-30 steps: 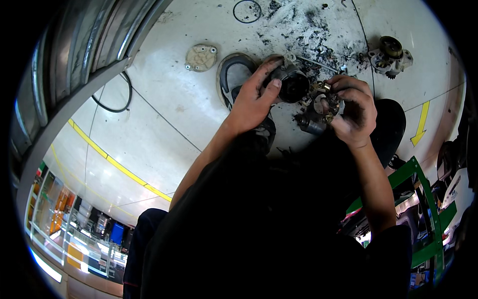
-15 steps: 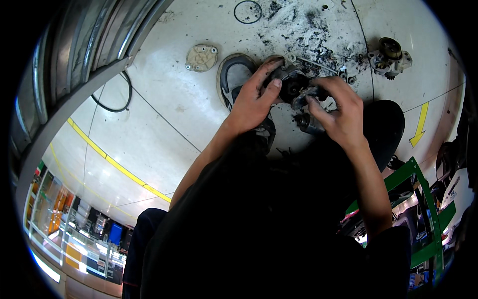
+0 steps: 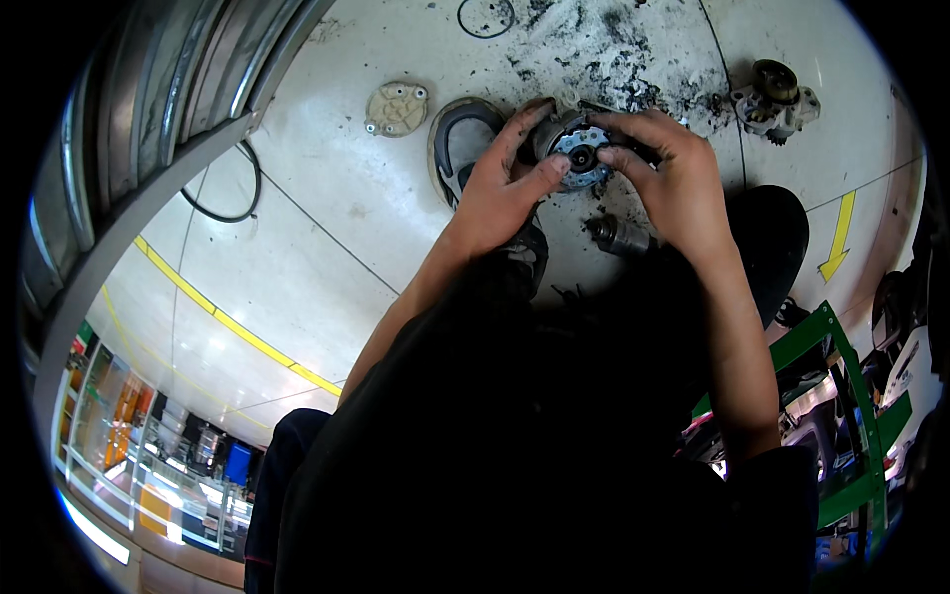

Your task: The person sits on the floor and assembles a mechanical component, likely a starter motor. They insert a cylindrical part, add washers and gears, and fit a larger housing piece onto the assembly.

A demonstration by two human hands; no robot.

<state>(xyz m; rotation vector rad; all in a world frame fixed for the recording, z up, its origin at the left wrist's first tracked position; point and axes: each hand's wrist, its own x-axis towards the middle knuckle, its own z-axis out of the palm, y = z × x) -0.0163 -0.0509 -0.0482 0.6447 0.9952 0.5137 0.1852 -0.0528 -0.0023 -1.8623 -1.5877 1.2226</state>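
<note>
Black rubber ring [image 3: 220, 188] on floor far left. Beige cover plate [image 3: 397, 107] beside shoe [image 3: 460, 148]. Left hand [image 3: 500, 193] and right hand [image 3: 673, 183] both grip round metal part [image 3: 577, 156], above floor. Small motor unit [image 3: 775, 96] far right.

Parts count, floor view

Hands: 2, left hand [image 3: 500, 193] and right hand [image 3: 673, 183], both gripping 1 round metal part [image 3: 579, 153]. Loose on the floor: 1 cylindrical metal piece [image 3: 618, 236], 1 beige cover plate [image 3: 396, 107], 1 greasy metal assembly [image 3: 775, 97]. Black rings: 2, one small O-ring [image 3: 485, 17], one larger loop [image 3: 226, 188]. Shoes: 1 visible [image 3: 458, 144]. Yellow arrows: 1 [image 3: 838, 241].
</note>
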